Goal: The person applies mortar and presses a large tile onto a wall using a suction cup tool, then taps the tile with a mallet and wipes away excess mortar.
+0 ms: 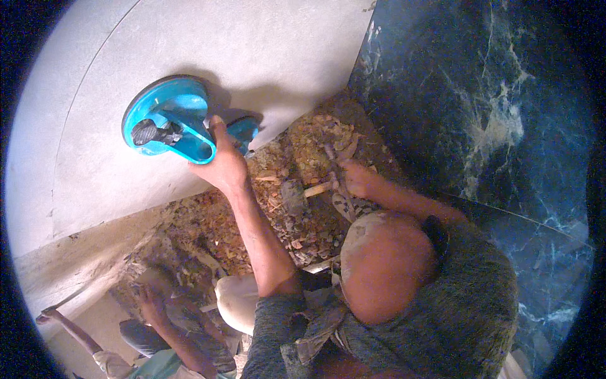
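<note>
Head view: big grey tile (pixel 221 57) fills the upper left, stiff, heavy, brittle-cornered, best gripped by its edges; left hand (pixel 47 314) sits at its lower edge, right hand (pixel 150 300) over rubble (pixel 297 158) — I cannot tell how closed either's fingers are; a co-worker's hand (pixel 224 165) holds the blue suction lifter (pixel 169 120).

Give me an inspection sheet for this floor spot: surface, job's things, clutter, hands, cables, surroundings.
Surface: rough bed of rubble, uneven and not covered.
Job's things: large grey tile over the bed, with a blue suction lifter stuck on its face.
Clutter: loose chips and stones across the bed; a hammer is in use there.
Hands: left hand at the grey tile's lower edge; right hand by the same edge near the rubble; the grip of both is unclear.
Cables: nothing seen.
Surroundings: a crouching co-worker's hand grips the lifter and their other hand holds the hammer; dark blue marbled tile on the right.
</note>
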Demonstrator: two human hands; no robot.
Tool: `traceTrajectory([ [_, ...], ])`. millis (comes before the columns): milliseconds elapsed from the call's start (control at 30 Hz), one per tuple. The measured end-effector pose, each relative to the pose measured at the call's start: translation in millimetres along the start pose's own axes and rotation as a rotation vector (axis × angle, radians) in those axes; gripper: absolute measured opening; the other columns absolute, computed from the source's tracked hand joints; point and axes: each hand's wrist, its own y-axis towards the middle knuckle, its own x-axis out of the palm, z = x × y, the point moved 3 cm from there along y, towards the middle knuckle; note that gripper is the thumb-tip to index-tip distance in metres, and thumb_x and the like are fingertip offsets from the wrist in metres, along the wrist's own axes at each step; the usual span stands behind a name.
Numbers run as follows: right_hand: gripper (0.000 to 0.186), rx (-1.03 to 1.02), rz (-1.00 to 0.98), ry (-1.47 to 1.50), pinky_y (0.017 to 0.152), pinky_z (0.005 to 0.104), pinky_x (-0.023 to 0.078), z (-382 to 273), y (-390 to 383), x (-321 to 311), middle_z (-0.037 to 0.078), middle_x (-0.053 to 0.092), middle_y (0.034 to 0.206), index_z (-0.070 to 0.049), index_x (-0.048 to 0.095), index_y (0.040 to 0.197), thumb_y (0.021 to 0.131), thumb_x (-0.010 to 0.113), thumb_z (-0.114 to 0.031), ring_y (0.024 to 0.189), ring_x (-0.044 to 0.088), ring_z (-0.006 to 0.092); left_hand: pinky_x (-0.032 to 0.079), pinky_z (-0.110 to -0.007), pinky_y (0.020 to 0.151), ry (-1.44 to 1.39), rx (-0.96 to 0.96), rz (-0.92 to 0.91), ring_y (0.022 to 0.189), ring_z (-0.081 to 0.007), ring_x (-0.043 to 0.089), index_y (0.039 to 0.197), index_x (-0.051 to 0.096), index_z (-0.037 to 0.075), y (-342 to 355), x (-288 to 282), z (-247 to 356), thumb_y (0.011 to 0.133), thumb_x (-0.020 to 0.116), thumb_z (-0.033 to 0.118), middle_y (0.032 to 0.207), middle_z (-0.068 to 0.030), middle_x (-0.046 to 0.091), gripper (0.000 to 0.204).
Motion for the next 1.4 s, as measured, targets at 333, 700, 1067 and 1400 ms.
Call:
traceTrajectory([
  [333,0.039,0.021,0.511,-0.742,0.083,0.0409,0.049,27,-4,-105,0.018,0.066,0.097,0.002,0.060,0.115,0.088,0.059,-0.025,0.091,0.063,0.0291,0.045,-0.032,0.061,0.047,0.131,0.041,0.067,-0.0139,0.055,0.089,0.062,-0.004,3,0,-13,0.082,0.068,0.012,0.079,-0.0056,0.063,0.018],
  [700,0.019,0.028,0.446,-1.439,0.072,0.0486,0.054,3,100,-131,0.022,0.067,0.087,-0.002,0.068,0.085,0.081,0.056,-0.016,0.082,0.067,0.0373,0.046,-0.034,0.064,0.052,0.038,0.003,0.069,-0.0154,0.056,0.090,0.062,-0.005,8,-2,-23,0.082,0.070,0.012,0.082,-0.0067,0.064,0.021],
  [1067,0.020,0.114,0.676,-1.263,0.076,0.0503,0.053,-24,69,-118,0.018,0.068,0.087,-0.008,0.068,0.092,0.082,0.052,-0.017,0.085,0.066,0.0386,0.045,-0.032,0.061,0.123,0.019,-0.003,0.066,-0.0139,0.055,0.089,0.063,-0.005,4,-5,-13,0.083,0.068,0.012,0.079,-0.0064,0.065,0.019],
  [1400,0.021,-0.083,0.538,-1.488,0.070,0.0468,0.055,-15,123,-123,0.020,0.067,0.085,-0.002,0.067,0.088,0.081,0.052,-0.014,0.080,0.067,0.0360,0.045,-0.031,0.062,0.072,0.065,0.036,0.067,-0.0138,0.055,0.091,0.063,-0.005,7,-4,-22,0.082,0.070,0.014,0.083,-0.0068,0.064,0.022],
])
